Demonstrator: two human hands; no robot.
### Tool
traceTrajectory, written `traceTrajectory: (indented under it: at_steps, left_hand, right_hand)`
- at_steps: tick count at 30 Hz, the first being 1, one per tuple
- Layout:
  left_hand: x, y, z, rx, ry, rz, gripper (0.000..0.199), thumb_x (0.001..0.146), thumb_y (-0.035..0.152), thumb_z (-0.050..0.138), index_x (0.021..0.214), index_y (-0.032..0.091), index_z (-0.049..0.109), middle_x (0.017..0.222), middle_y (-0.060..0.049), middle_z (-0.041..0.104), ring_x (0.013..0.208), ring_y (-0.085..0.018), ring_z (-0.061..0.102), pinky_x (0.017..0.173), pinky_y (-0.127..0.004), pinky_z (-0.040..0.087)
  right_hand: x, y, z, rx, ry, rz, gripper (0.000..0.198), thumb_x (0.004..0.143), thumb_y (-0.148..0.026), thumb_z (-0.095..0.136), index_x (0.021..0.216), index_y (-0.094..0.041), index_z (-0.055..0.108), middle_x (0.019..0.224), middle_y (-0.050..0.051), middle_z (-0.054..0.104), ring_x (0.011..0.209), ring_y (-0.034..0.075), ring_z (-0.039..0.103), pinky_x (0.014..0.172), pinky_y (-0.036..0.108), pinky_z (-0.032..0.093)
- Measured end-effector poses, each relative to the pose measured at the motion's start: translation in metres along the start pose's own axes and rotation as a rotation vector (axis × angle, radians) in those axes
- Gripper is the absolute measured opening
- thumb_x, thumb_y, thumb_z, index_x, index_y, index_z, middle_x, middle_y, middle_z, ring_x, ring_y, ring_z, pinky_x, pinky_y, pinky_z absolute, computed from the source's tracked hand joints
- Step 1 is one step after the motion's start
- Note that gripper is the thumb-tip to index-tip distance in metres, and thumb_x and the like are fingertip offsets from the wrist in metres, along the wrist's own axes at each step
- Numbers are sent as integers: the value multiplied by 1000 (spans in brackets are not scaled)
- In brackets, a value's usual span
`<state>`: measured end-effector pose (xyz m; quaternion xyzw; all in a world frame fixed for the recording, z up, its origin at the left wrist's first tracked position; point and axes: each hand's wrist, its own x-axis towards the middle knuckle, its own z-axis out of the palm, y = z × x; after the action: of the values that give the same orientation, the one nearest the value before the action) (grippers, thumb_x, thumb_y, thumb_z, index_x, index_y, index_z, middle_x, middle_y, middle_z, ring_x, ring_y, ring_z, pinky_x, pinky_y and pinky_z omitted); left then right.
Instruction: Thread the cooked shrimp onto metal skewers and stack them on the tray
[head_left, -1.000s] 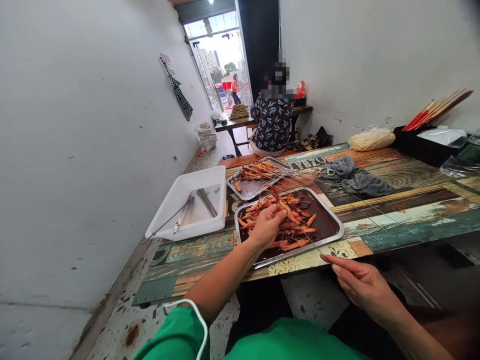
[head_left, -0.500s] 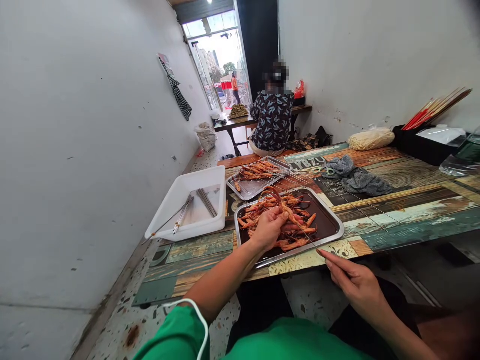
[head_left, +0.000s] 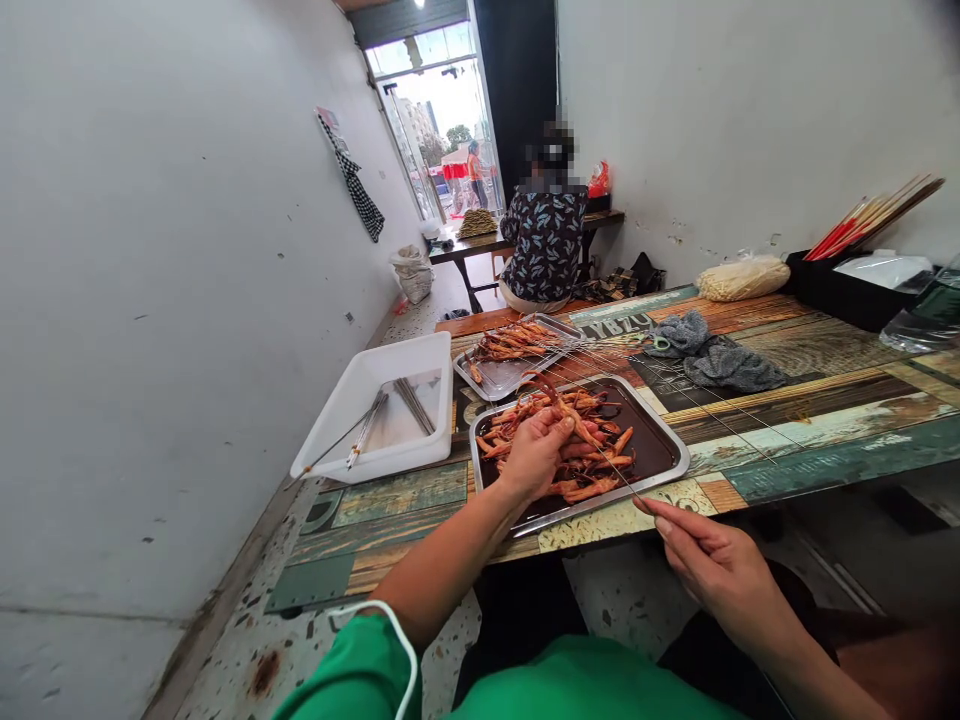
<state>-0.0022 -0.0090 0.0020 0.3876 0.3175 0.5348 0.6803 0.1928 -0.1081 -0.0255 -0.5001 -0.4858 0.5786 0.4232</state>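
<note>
My left hand [head_left: 534,455] is closed on a long reddish-brown piece of meat [head_left: 568,408], holding it over a metal tray [head_left: 679,455]. Several similar meat pieces [head_left: 592,488] lie in dark liquid in that tray. Between thumb and fingers, my right hand [head_left: 709,560] pinches a thin metal skewer [head_left: 624,480] in front of the tray's near edge. The skewer slants up to the left toward the held meat; its tip is hidden there. Behind, a second metal tray [head_left: 499,380] bears more meat, with thin skewers reaching out to the right.
A white plastic bin [head_left: 367,370] with metal skewers [head_left: 414,405] stands left. Grey cloths [head_left: 731,362], green-handled scissors [head_left: 657,343] and loose skewers lie right. Farther right are a bag of sticks [head_left: 742,277] and a black box [head_left: 836,290]. A person [head_left: 547,240] sits ahead, back turned.
Both hands keep almost the same place and grip. The left hand and meat have shifted very slightly left. Outside the door, a distant person has moved a little right.
</note>
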Motion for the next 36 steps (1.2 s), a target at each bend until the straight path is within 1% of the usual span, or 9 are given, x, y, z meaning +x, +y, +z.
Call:
traceTrajectory:
  at_steps: [5, 8, 14, 21, 26, 29, 32, 36]
  left_hand:
    - [-1, 0, 0, -4, -6, -10, 35, 66, 35, 74, 84, 11, 54, 81, -7, 68, 79, -19, 68, 66, -26, 55]
    - [-2, 0, 0, 6, -13, -15, 36, 66, 35, 74, 85, 11, 54, 82, -7, 67, 81, -20, 67, 69, -27, 55]
    - [-2, 1, 1, 32, -25, -30, 34, 67, 36, 73, 82, 11, 55, 81, -7, 66, 84, -20, 67, 71, -28, 56]
    - [-2, 0, 1, 18, -38, -38, 32, 68, 34, 72, 84, 11, 56, 83, -8, 66, 88, -22, 66, 75, -31, 56]
    - [-2, -1, -1, 24, -40, -30, 32, 68, 35, 72, 82, 10, 56, 83, -8, 66, 88, -22, 66, 75, -32, 56]
    - [-1, -1, -1, 32, -44, -33, 33, 68, 35, 72, 81, 10, 57, 82, -8, 65, 87, -22, 66, 75, -31, 56]
    - [-2, -1, -1, 29, -44, -36, 32, 68, 35, 73, 80, 10, 57, 83, -8, 65, 87, -22, 66, 75, -32, 56]
    - [-2, 0, -1, 32, -54, -36, 32, 68, 36, 73, 79, 10, 58, 82, -8, 66, 87, -22, 66, 75, -32, 56]
  right_hand:
    - [-3, 8, -2, 87, -3, 56, 67, 78, -51, 58, 128, -6, 53, 51, -10, 21, 41, 4, 17, 39, 21, 10]
    - [-1, 11, -4, 89, -11, 62, 68, 78, -51, 58, 129, -7, 52, 51, -10, 20, 41, 4, 16, 39, 21, 10]
    - [3, 9, -7, 88, -48, 78, 65, 79, -49, 59, 129, -8, 53, 51, -10, 19, 41, 4, 16, 39, 21, 9]
    - [7, 8, -4, 176, -65, 90, 62, 77, -48, 62, 125, -9, 56, 50, -11, 18, 41, 3, 15, 39, 20, 10]
    - [10, 2, 1, 258, -67, 150, 60, 74, -45, 65, 123, -10, 57, 48, -12, 17, 39, 2, 12, 36, 18, 9]
    - [12, -5, 4, 280, -43, 169, 58, 71, -44, 67, 117, -10, 61, 47, -13, 15, 39, 2, 9, 35, 17, 6]
    - [14, -12, 4, 292, -50, 194, 56, 69, -45, 68, 113, -11, 63, 47, -14, 15, 40, 2, 7, 35, 17, 5]
    - [16, -14, 2, 286, -73, 218, 55, 70, -44, 67, 114, -12, 61, 47, -14, 15, 40, 2, 6, 35, 16, 6]
